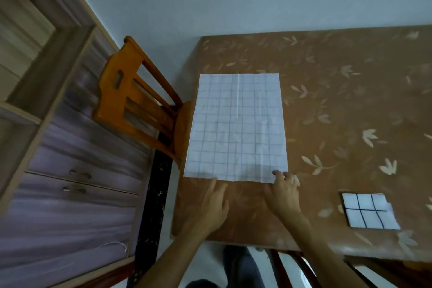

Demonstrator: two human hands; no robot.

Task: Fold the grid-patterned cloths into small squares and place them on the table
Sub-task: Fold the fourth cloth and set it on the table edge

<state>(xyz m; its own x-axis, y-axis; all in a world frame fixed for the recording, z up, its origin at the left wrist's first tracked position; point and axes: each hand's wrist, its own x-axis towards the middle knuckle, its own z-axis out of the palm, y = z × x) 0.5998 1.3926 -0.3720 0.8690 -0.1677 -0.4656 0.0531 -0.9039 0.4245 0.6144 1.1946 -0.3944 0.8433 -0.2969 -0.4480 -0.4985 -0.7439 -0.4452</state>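
1. A white grid-patterned cloth [236,127] lies spread flat on the table [339,105], just beyond both hands.
2. The left hand [214,203] is open, fingertips touching its near edge.
3. The right hand [284,190] rests open-fingered on the near right corner, gripping nothing.
4. A folded cloth [368,210] lies right of the right hand.

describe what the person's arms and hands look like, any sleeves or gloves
Both arms are bare as far up as the view shows: no sleeves, gloves, watch or rings visible on the left hand or right hand. Slim forearms, fingers somewhat blurred.
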